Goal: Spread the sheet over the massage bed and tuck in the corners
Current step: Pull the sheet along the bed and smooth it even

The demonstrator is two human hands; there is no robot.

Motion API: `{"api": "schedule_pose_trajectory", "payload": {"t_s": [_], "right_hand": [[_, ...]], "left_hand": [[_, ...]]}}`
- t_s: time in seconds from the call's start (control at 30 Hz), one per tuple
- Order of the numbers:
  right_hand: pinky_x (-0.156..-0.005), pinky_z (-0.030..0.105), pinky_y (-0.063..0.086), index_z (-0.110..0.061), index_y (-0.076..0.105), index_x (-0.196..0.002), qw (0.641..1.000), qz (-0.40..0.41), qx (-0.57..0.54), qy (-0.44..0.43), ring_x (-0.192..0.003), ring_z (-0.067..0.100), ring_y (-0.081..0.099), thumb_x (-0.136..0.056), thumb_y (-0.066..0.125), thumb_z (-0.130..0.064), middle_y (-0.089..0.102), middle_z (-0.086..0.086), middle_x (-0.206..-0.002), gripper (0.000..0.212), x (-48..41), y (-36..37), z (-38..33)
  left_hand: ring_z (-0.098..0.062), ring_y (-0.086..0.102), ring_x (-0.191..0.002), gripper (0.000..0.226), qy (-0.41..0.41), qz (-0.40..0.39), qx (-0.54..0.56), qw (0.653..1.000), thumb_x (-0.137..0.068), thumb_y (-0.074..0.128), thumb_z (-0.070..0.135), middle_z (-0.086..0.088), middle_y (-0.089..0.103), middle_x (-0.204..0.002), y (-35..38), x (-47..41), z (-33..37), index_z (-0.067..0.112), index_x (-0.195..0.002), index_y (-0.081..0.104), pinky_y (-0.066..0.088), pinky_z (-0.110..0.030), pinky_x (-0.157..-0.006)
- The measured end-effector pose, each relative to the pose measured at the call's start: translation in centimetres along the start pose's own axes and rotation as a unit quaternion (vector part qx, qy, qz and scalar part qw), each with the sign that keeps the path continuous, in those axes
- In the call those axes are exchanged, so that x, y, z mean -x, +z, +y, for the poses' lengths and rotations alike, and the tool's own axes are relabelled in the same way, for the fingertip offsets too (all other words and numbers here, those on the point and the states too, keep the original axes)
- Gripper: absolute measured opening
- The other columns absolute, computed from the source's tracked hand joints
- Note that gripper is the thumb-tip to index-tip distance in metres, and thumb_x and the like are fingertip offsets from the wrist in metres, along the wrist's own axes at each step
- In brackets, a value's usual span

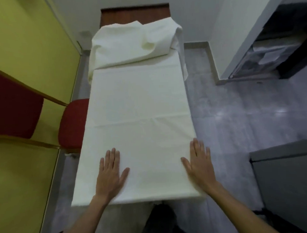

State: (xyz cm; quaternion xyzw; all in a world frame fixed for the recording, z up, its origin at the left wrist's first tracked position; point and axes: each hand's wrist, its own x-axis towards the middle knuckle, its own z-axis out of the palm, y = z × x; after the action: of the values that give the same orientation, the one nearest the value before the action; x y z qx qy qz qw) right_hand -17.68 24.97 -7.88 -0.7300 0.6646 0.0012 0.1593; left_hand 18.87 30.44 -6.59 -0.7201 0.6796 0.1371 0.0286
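While both palms lie flat on the near end of the massage bed, the white sheet runs along its whole length, and you can see why the hands sit where they do! The left hand presses down a little inside the left edge, fingers straight and close together, thumb splayed. The right hand lies right at the right edge, its outer fingers reaching past the side of the bed. Neither grip is clamped on anything: both are apart, fingers flat, holding the cloth by pressure alone. That looks like a smoothing and pinning stance, set wide so the cloth is held taut across the full width. The near half is smooth, with one faint crease line running across the middle. Up at the far end, though, a bunched fold of the sheet lies doubled back on itself, with cloth spilling over both far corners, so the spreading there reads as unfinished. Whether the near corners are tucked I cannot tell; the near edge drops out of sight below the wrists. A red chair stands just beside the bed's left side by the yellow wall, which I'd judge will crowd any tuck there, while the grey floor on the right gives room to walk up.
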Motion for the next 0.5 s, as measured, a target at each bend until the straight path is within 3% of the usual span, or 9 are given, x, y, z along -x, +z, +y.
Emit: {"api": "schedule_pose_trajectory", "payload": {"t_s": [0.07,0.1,0.2,0.3,0.4,0.5], "right_hand": [[-0.123,0.049,0.000,0.000,0.016,-0.156,0.999,0.011,-0.035,0.038,-0.153,0.034,0.009,-0.098,0.020,-0.055,0.013,0.018,-0.165,0.080,-1.5,-1.0,-1.0],[-0.123,0.048,0.001,0.000,0.018,-0.156,0.999,0.011,-0.038,0.017,-0.153,0.033,0.009,-0.099,0.020,-0.053,0.014,0.018,-0.165,0.078,-2.1,-1.3,-2.1],[-0.121,0.046,0.003,-0.002,0.023,-0.155,0.988,-0.013,-0.005,-0.151,-0.153,0.030,0.010,-0.104,0.025,-0.044,0.015,0.014,-0.164,0.066,-3.4,-1.0,-6.6],[-0.119,0.047,0.009,-0.007,0.024,-0.156,0.953,-0.038,0.035,-0.298,-0.153,0.028,0.017,-0.108,0.027,-0.042,0.013,0.010,-0.165,0.060,-4.4,0.1,-9.3],[-0.120,0.048,0.012,-0.010,0.024,-0.157,0.933,-0.046,0.070,-0.349,-0.154,0.025,0.015,-0.106,0.028,-0.051,0.017,0.008,-0.166,0.065,-7.7,-0.2,-7.4],[-0.119,0.049,0.018,-0.009,0.026,-0.157,0.939,-0.046,0.080,-0.332,-0.153,0.025,0.016,-0.105,0.027,-0.053,0.019,0.008,-0.165,0.068,-12.5,-2.1,-3.4]], "left_hand": [[-0.028,-0.002,-0.150,0.082,-0.105,0.011,0.036,0.994,-0.096,0.019,0.062,-0.014,0.002,-0.163,-0.7,-0.1,0.1,0.005,-0.155,0.012,0.009,-0.051,-0.121],[-0.030,-0.001,-0.150,0.081,-0.125,0.012,0.048,0.991,-0.096,0.020,0.061,-0.016,0.004,-0.162,-1.0,-0.3,0.8,0.004,-0.154,0.015,0.010,-0.052,-0.121],[-0.029,0.001,-0.151,0.075,-0.064,-0.004,0.072,0.995,-0.098,0.022,0.053,-0.015,0.005,-0.163,-1.2,-1.4,4.9,0.003,-0.153,0.017,0.009,-0.048,-0.121],[-0.028,0.007,-0.150,0.070,-0.039,-0.005,0.084,0.996,-0.099,0.022,0.048,-0.014,0.010,-0.162,-0.6,-2.2,8.8,0.002,-0.152,0.024,0.008,-0.043,-0.120],[-0.026,0.010,-0.150,0.071,-0.072,0.016,0.086,0.994,-0.098,0.030,0.049,-0.012,0.013,-0.162,0.6,-1.8,9.1,0.002,-0.151,0.026,0.009,-0.041,-0.121],[-0.023,0.004,-0.151,0.075,-0.107,0.039,0.070,0.991,-0.097,0.030,0.054,-0.009,0.008,-0.163,1.2,-1.3,8.6,0.005,-0.154,0.018,0.006,-0.039,-0.121]]}}
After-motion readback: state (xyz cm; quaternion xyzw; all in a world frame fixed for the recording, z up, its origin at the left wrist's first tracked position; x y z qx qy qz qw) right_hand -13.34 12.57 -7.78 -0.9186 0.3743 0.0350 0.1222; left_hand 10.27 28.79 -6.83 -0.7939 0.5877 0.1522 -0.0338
